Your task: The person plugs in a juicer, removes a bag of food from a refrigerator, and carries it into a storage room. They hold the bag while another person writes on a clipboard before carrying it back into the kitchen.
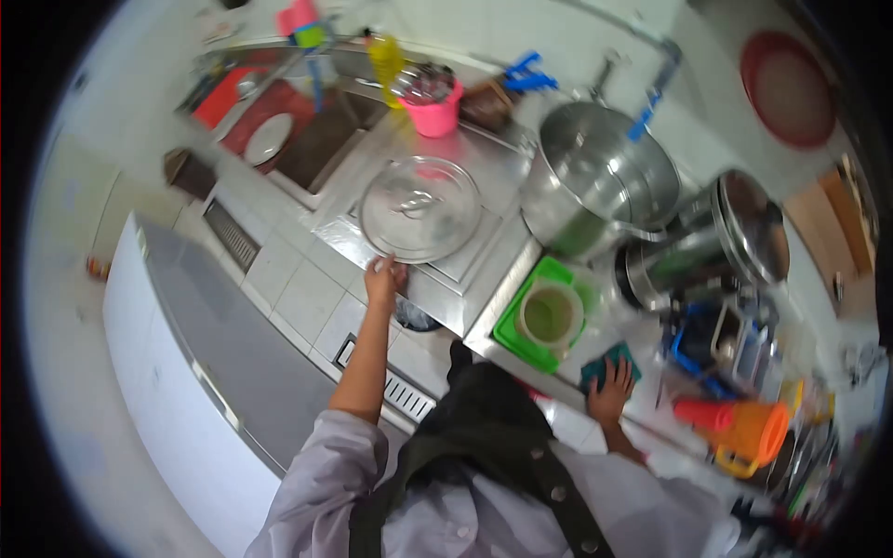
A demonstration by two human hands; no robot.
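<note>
My left hand (384, 278) is at the front edge of the steel counter, with its fingers curled at the near rim of a round metal pot lid (433, 219). The lid has a loop handle and lies over the steel surface. On the right, my right hand (611, 386) presses down on a dark green cloth (626, 354) on the counter, its fingers over it. Between my hands, a green tray (511, 327) holds a pale round container (551, 314) with yellowish contents.
A large steel pot (567, 200) stands behind the tray, beside a steel urn (684, 246). Farther right lies an orange jug (758, 430). A pink bucket (433, 115) and yellow bottle (384, 58) stand near the sink (326, 163). Behind my left arm is a grey-topped white unit (219, 312).
</note>
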